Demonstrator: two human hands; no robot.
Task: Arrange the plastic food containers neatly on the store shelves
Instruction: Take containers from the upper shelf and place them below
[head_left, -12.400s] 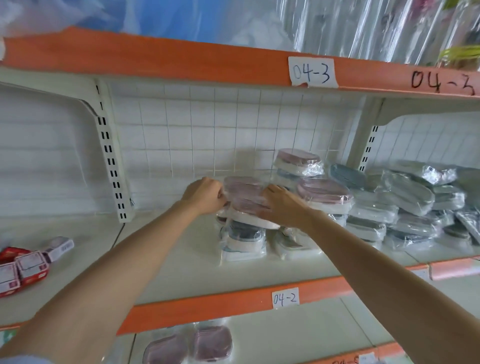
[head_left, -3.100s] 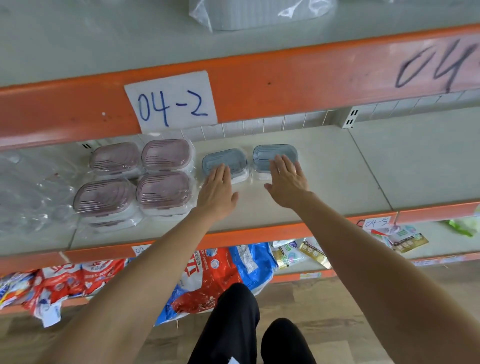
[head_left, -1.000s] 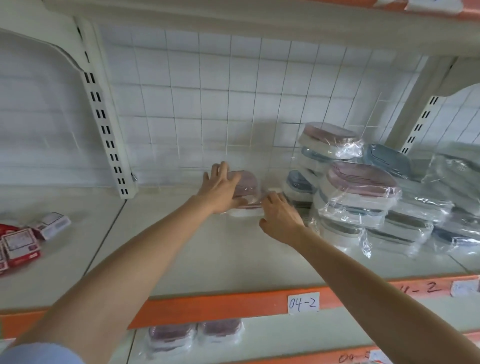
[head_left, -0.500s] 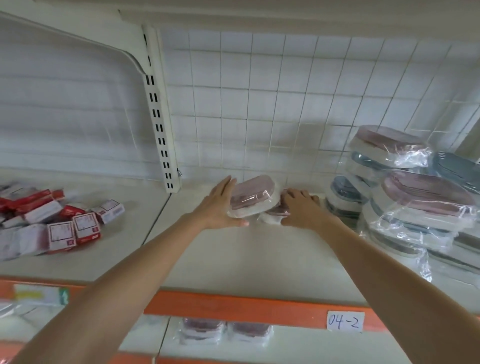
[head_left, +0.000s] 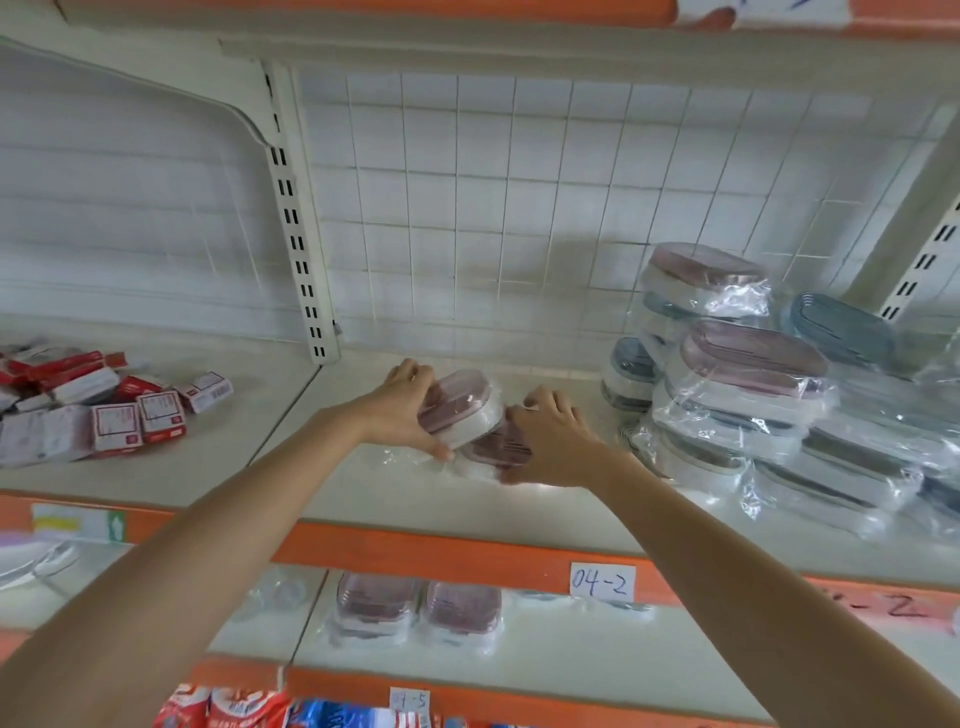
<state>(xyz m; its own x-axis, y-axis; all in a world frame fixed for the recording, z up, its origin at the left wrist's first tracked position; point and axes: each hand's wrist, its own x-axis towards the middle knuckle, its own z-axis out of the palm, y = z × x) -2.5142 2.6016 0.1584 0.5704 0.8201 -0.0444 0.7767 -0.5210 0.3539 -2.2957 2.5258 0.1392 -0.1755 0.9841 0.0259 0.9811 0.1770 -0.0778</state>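
head view: left hand (head_left: 402, 410) grips tilted pink-lidded wrapped plastic container (head_left: 457, 408); right hand (head_left: 553, 441) curls over second pink container (head_left: 493, 449) beneath, just right.

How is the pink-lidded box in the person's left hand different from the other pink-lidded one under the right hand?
The left hand grips the lifted box, tilted up off the shelf; the lower box lies on the shelf under the right hand. The lifted box shows nearly whole, while the lower box is largely hidden. The lifted box overlaps the lower box's left edge. Both have pink lids, pale bases and clear plastic wrap.
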